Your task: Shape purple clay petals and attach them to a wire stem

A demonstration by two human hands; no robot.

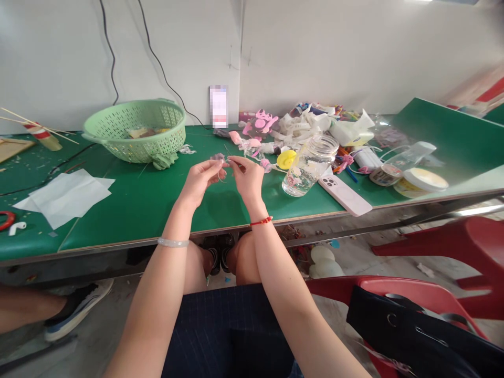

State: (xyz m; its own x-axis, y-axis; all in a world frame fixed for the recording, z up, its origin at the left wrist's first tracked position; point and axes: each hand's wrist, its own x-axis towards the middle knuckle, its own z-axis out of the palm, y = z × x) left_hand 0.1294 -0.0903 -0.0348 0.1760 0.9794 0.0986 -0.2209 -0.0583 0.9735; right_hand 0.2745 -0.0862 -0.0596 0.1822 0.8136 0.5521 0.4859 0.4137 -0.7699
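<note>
My left hand [205, 176] is above the green table's front half, thumb and fingers closed on a small greyish-purple piece [217, 157]. Close beside it, my right hand [249, 176] is closed in a pinch, its fingertips almost meeting those of the left. What the right fingertips hold is too small to make out. A thin pale strand [222, 180] curves down between the two hands; which fingers grip it I cannot tell. Behind the hands, a phone [219, 107] leans upright against the wall.
A green plastic basket [136, 149] stands left, with white paper sheets [71, 197] nearer the front. To the right are a clear jar [309, 168], a pink phone [346, 195], a lidded tub [420, 182] and piled pink and white craft pieces [260, 126]. Red chairs [444, 247] flank the right.
</note>
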